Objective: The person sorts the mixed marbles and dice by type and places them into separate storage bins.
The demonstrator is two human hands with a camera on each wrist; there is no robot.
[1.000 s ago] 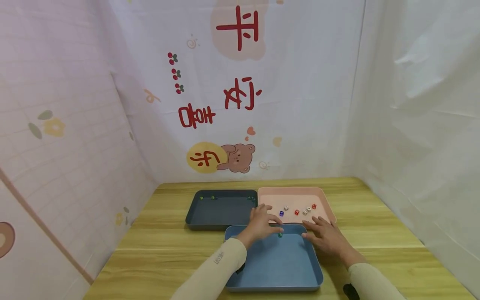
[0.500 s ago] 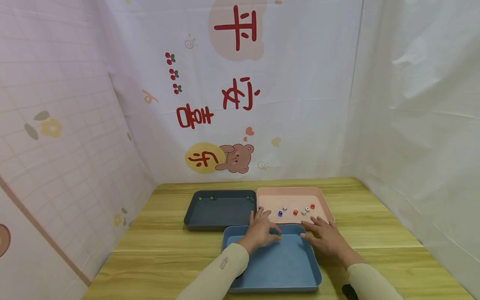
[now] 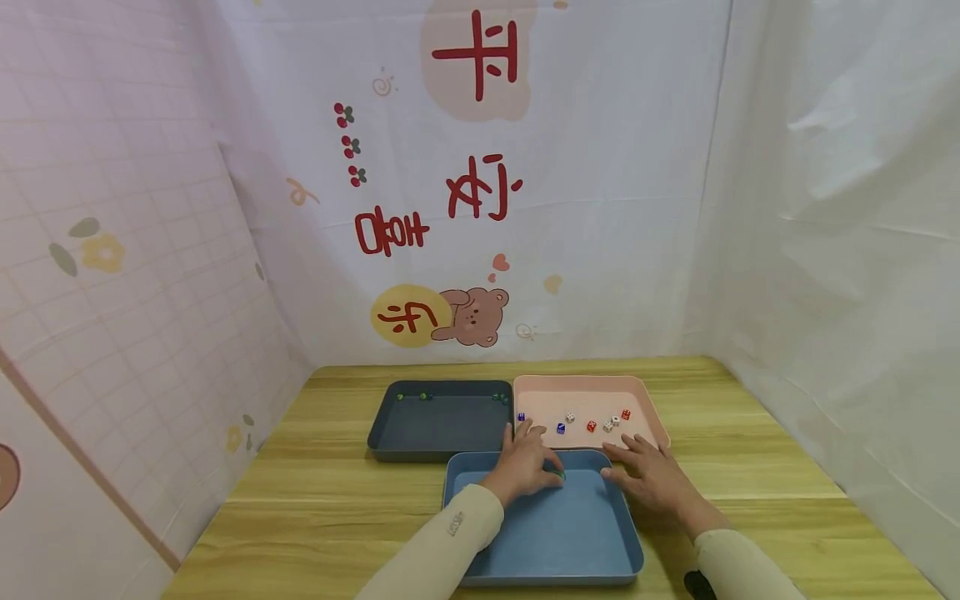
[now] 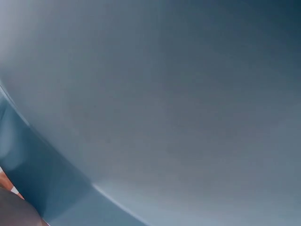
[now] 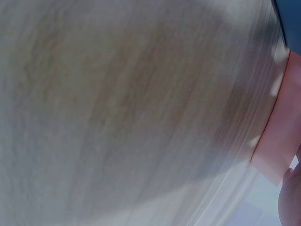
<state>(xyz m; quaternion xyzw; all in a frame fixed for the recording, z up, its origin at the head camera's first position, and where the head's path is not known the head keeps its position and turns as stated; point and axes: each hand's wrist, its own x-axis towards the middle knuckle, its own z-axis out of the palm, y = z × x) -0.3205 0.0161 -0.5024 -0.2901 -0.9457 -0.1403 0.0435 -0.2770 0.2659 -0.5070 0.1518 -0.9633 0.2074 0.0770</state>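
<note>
Over the far part of the blue tray (image 3: 555,533), my left hand (image 3: 521,468) pinches a small green die (image 3: 562,475) between thumb and index finger. Its other fingers reach over the tray's far rim toward the pink tray (image 3: 592,392). My right hand (image 3: 651,473) lies at the blue tray's far right corner, fingers loosely spread and holding nothing, their tips at the pink tray's near rim. The left wrist view is mostly blue tray floor, with a fingertip (image 4: 16,212) at the lower left. A finger (image 5: 290,197) shows beside the pink tray in the right wrist view.
Several dice lie in the pink tray, among them a blue die (image 3: 560,428), a white die (image 3: 570,417) and a red die (image 3: 626,414). A dark tray (image 3: 442,429) at the back left holds several small green dice (image 3: 423,397). Printed cloth (image 3: 615,208) walls surround the wooden table (image 3: 322,500).
My left thumb and index finger have closed on the green die in the blue tray, and the hand has shifted slightly. The right hand stays in place.
</note>
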